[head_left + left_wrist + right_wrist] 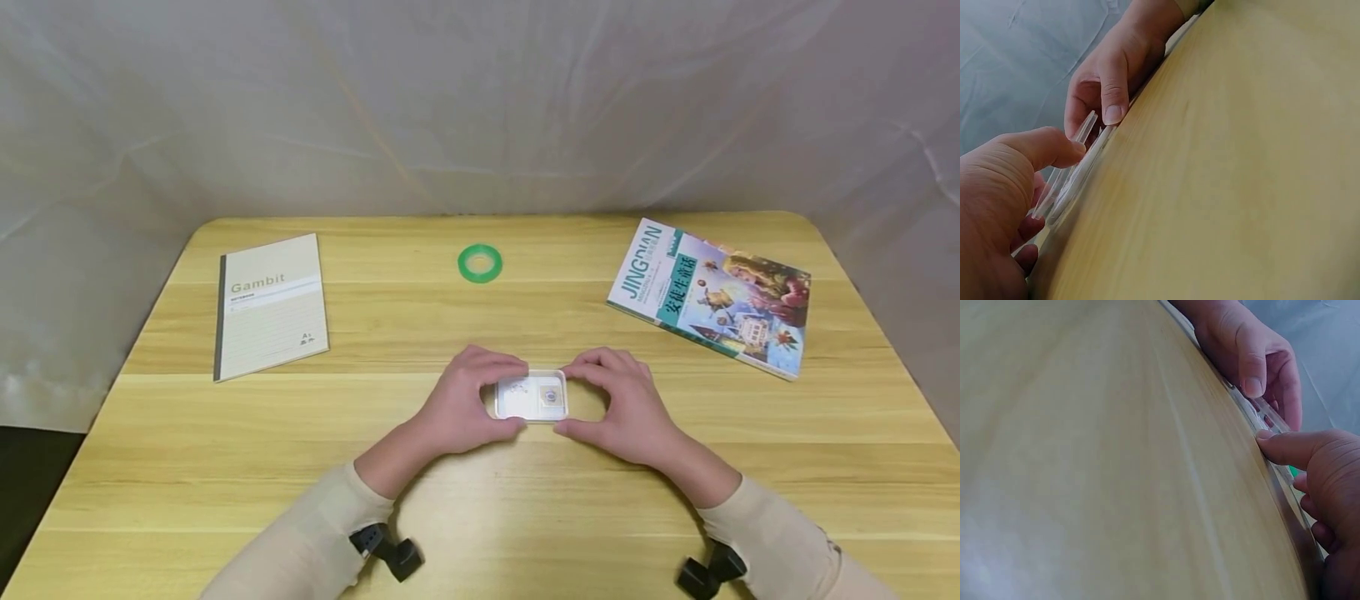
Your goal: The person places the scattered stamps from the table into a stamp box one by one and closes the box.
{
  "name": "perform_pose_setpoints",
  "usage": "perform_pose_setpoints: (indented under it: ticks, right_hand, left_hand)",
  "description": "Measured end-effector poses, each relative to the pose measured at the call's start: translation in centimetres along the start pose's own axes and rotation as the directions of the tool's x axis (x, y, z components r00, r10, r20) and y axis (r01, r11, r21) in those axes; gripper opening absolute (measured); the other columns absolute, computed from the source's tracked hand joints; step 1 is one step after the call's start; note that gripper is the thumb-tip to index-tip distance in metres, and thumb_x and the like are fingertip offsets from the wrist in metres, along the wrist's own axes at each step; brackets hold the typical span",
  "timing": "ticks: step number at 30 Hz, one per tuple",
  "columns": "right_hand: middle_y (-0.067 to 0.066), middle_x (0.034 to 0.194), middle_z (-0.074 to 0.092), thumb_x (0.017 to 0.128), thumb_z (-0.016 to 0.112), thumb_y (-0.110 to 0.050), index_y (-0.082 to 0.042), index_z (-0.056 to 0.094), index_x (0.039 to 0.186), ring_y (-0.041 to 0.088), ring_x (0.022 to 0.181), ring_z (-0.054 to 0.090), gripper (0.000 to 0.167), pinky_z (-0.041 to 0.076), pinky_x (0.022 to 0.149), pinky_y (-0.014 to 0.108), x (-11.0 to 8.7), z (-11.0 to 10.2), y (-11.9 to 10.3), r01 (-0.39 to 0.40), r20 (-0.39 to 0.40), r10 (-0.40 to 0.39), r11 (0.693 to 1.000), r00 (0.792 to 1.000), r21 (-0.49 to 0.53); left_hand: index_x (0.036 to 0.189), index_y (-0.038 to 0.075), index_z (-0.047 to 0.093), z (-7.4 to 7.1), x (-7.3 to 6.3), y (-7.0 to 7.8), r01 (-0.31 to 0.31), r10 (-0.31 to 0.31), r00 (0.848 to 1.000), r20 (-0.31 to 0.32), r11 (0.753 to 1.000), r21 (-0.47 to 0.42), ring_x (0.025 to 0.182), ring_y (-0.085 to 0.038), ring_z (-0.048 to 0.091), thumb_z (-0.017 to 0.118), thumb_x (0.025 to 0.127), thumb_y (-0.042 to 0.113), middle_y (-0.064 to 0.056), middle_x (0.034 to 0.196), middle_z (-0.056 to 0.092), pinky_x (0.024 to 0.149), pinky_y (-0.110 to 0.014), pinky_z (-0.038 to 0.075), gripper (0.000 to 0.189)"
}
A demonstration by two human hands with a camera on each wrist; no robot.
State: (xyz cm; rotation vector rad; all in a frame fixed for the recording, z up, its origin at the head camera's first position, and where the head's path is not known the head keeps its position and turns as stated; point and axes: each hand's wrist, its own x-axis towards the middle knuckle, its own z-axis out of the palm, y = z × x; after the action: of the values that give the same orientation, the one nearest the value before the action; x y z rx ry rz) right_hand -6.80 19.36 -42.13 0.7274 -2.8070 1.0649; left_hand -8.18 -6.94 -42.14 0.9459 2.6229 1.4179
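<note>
A small clear plastic case with a white inside and a small printed picture lies flat on the table, between both hands. My left hand pinches its clear lid by the near and far edges, thumb nearest me. In the left wrist view, a narrow gap parts that lid from the pale base at the left end. My right hand holds the right end of the case, thumb on the near edge and fingers at the far corner. Fingertips on the far side are partly hidden in the wrist views.
A cream notebook lies on the wooden table at the left. A green tape roll sits behind the hands. An illustrated book lies angled at the right. A pale cloth hangs behind the table.
</note>
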Motion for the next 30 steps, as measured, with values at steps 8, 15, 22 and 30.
perform_pose_setpoints:
  ticks: [8, 15, 22, 30]
  right_hand:
    - [-0.003, 0.118, 0.058, 0.067, 0.092, -0.043, -0.018, 0.071, 0.120, 0.024, 0.115, 0.046, 0.062, 0.028, 0.095, 0.050, 0.04, 0.02, 0.09, -0.004, 0.007, 0.004, 1.000, 1.000, -0.001]
    - [-0.004, 0.118, 0.058, 0.067, 0.092, -0.047, -0.020, 0.070, 0.122, 0.023, 0.114, 0.046, 0.064, 0.028, 0.094, 0.050, 0.06, -0.08, 0.12, -0.001, 0.012, 0.001, 1.000, 1.000, 0.006]
    - [-0.005, 0.117, 0.058, 0.067, 0.092, -0.048, -0.021, 0.071, 0.121, 0.022, 0.114, 0.046, 0.064, 0.028, 0.094, 0.050, 0.06, -0.13, 0.11, 0.004, 0.005, -0.005, 1.000, 1.000, 0.011]
    - [-0.006, 0.117, 0.058, 0.067, 0.091, -0.051, -0.021, 0.071, 0.122, 0.022, 0.114, 0.046, 0.065, 0.028, 0.094, 0.050, 0.02, -0.04, 0.17, 0.003, 0.003, -0.003, 1.000, 1.000, 0.010]
  left_hand:
    - [0.120, 0.010, 0.073, 0.05, 0.08, 0.10, 0.002, -0.003, 1.000, 0.025, 0.998, 0.060, 0.111, -0.013, 0.052, 0.091, 0.067, 0.024, 0.002, 0.123, 0.067, 0.098, -0.037, 0.040, 0.058]
    - [0.120, 0.010, 0.072, 0.05, 0.08, 0.11, 0.003, -0.006, 0.999, 0.036, 0.998, 0.069, 0.112, -0.015, 0.053, 0.091, 0.067, 0.027, 0.001, 0.123, 0.067, 0.099, -0.041, 0.039, 0.059]
    - [0.121, 0.011, 0.073, 0.07, 0.10, 0.17, 0.009, -0.012, 0.999, 0.042, 0.997, 0.072, 0.112, -0.014, 0.052, 0.091, 0.068, 0.027, 0.002, 0.123, 0.067, 0.099, -0.040, 0.038, 0.058]
    - [0.120, 0.011, 0.073, 0.07, 0.14, 0.21, 0.006, -0.011, 0.999, 0.052, 0.996, 0.089, 0.113, -0.015, 0.052, 0.090, 0.069, 0.029, 0.002, 0.122, 0.067, 0.100, -0.041, 0.037, 0.057]
